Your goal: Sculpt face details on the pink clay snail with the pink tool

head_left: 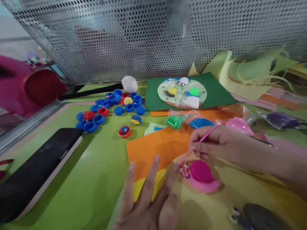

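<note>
A pink clay snail (202,185) with a magenta bottle-cap shell (200,171), eyes and a small mouth lies on a pale yellow paper disc (192,207). My right hand (211,142) pinches a thin pink stick-like tool (207,134) above the snail's head; its lower end is near the eyes. My left hand (151,198) rests with fingers spread over the orange paper (153,147) and yellow paper (137,190), one fingertip close to the snail's face. A second snail with a dark shell (262,217) sits partly cut off at the bottom right.
Many blue and red bottle caps (98,118) lie at the back left, near a black case (40,169). Bagged clay in green (174,122), blue (200,123), pink (238,125) and purple (279,119) lies behind my right hand. A decorated disc (163,95) lies on green card (152,95) before a perforated metal panel (124,41).
</note>
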### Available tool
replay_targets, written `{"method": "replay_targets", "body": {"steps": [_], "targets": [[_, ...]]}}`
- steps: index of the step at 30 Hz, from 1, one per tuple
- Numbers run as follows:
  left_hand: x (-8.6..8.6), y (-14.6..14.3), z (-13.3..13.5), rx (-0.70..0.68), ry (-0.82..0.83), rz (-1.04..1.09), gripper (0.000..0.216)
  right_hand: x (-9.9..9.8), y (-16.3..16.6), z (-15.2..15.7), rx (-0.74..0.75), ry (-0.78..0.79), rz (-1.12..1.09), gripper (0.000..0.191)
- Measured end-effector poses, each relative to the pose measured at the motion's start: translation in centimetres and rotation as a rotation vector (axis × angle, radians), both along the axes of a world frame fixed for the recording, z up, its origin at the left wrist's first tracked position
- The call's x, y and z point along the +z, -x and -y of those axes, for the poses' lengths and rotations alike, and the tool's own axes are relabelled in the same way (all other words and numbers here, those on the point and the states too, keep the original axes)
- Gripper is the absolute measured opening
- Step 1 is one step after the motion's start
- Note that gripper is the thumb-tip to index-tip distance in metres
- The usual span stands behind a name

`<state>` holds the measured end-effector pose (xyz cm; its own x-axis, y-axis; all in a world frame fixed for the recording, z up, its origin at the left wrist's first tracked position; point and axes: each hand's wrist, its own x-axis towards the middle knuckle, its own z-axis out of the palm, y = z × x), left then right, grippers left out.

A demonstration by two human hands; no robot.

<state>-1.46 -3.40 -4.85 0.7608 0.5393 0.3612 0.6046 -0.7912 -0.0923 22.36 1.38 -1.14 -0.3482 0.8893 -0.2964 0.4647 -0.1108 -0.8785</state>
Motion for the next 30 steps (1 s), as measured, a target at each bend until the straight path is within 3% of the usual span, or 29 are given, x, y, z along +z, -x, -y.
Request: {"method": "replay_targets", "body": {"steps": [9, 16, 22, 30], "targets": [[-0.2, 0.6, -1.0, -0.069, -0.005, -0.036, 0.021, -0.1, 0.1, -0.3, -0.014, -0.029, -0.005, 0.027], [0.8, 1.0, -1.6, -0.125, 0.019, -0.221, 0.03, -0.4, -0.2, -0.2, -0.011, -0.051, -0.006, 0.027], [1.0, 0.6, -1.4, -0.048, 0.09, -0.179, 0.022, -0.1, -0.2, -0.1, -0.012, -0.064, 0.012, 0.029], [1.1, 1.3, -1.5, -0.09, 0.04, -0.209, 0.034, 0.3, -0.4, -0.4, -0.035, -0.093, 0.028, 0.034]]}}
